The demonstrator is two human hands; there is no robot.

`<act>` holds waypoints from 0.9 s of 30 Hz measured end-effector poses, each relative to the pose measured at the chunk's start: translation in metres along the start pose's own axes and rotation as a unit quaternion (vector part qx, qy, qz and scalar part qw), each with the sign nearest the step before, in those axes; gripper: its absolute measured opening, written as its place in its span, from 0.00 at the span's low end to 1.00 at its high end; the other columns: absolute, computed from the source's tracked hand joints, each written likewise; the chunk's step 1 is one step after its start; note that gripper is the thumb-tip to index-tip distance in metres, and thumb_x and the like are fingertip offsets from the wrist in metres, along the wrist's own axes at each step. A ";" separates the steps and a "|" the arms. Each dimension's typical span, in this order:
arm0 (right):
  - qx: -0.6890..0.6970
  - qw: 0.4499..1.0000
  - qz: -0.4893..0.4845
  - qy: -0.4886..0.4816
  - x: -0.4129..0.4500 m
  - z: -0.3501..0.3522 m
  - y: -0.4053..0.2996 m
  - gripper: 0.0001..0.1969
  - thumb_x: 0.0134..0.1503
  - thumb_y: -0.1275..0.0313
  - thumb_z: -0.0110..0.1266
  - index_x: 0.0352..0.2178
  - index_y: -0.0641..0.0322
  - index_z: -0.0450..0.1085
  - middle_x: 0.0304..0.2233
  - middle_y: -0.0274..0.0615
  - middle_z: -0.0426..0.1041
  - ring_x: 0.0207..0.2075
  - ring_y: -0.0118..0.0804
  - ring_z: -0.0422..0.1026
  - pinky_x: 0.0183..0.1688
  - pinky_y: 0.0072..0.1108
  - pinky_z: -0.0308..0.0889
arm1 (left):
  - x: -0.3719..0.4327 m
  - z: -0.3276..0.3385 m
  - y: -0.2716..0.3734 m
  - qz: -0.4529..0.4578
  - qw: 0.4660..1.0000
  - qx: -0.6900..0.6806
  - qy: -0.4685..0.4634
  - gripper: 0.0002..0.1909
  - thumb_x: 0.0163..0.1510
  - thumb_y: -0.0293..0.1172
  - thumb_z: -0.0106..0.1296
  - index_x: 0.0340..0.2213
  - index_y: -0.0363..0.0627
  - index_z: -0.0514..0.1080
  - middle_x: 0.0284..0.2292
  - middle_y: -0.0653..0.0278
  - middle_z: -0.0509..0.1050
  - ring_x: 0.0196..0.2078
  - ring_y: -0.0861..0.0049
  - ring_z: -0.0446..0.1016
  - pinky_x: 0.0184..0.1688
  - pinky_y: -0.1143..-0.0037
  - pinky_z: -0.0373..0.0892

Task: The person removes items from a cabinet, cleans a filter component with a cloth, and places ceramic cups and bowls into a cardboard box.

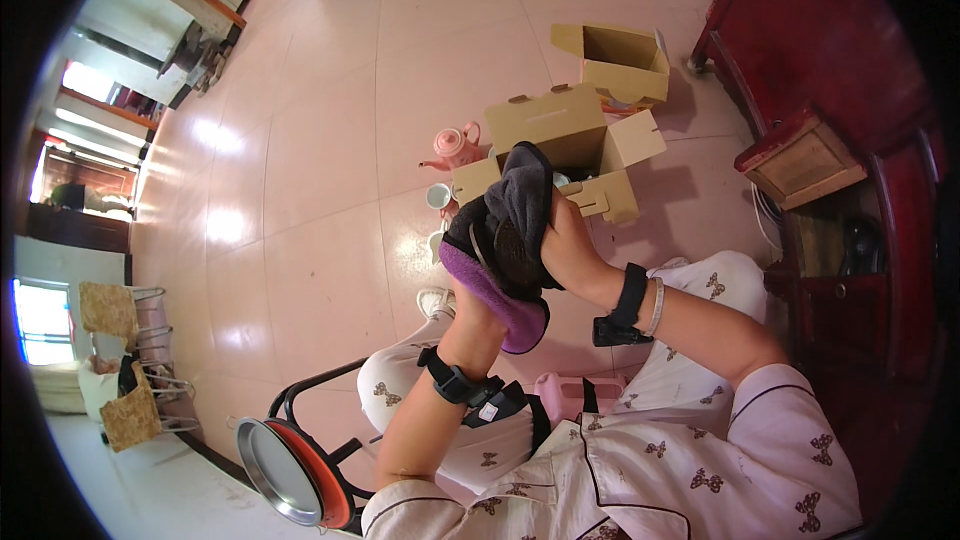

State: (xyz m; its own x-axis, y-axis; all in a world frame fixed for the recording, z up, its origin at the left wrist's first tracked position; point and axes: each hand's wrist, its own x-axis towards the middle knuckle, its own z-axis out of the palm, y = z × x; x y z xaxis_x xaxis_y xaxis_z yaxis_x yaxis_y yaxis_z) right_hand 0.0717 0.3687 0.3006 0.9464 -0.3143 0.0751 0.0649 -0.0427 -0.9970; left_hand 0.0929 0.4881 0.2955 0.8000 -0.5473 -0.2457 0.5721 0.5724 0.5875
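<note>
A purple cloth wraps my left hand, hiding most of its fingers. My right hand is largely covered by a dark grey cloth. Both hands meet around a dark object with a curved rim; folds of cloth hide what it is. Just beyond them stands an open cardboard box, flaps spread, with a pale item partly visible inside. To its left are a pink teapot with spout and handle, a cup with a white inside, and a white vessel partly hidden by the cloth.
A second open cardboard box sits farther back. At right rises a red wooden cabinet with a drawer sticking out. A round metal pan rests on a black-framed seat at lower left. Between my legs is a pink plastic object.
</note>
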 end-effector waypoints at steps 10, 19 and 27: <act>-0.212 0.911 -0.353 0.029 0.010 0.005 -0.008 0.18 0.50 0.74 0.46 0.44 0.69 0.61 0.45 0.56 0.63 0.47 0.55 0.63 0.49 0.30 0.59 | 0.007 0.014 -0.012 0.037 0.997 0.016 0.060 0.20 0.59 0.41 0.37 0.48 0.44 0.61 0.45 0.61 0.67 0.47 0.71 0.67 0.50 0.73 0.63; -0.288 0.925 -0.243 -0.042 0.042 -0.031 -0.011 0.10 0.47 0.80 0.45 0.34 0.72 0.63 0.25 0.55 0.70 0.32 0.58 0.68 0.33 0.31 0.66 | -0.010 0.012 -0.002 -0.016 0.999 -0.009 -0.050 0.21 0.58 0.39 0.35 0.51 0.42 0.58 0.49 0.59 0.64 0.50 0.68 0.64 0.53 0.69 0.62; 0.134 0.986 0.011 -0.103 0.043 -0.052 -0.032 0.14 0.58 0.78 0.40 0.44 0.71 0.64 0.41 0.37 0.69 0.44 0.28 0.67 0.49 0.18 0.59 | -0.016 -0.005 0.012 0.200 0.795 0.558 -0.126 0.27 0.52 0.37 0.46 0.52 0.44 0.56 0.51 0.61 0.63 0.52 0.72 0.61 0.55 0.74 0.57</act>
State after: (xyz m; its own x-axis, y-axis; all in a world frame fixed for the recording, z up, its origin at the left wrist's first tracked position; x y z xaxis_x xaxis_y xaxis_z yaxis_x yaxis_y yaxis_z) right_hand 0.0941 0.3070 0.3371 0.9909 -0.1114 0.0758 0.0992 0.2224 -0.9699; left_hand 0.0879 0.5066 0.3027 0.7355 -0.6435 0.2120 -0.3480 -0.0904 0.9331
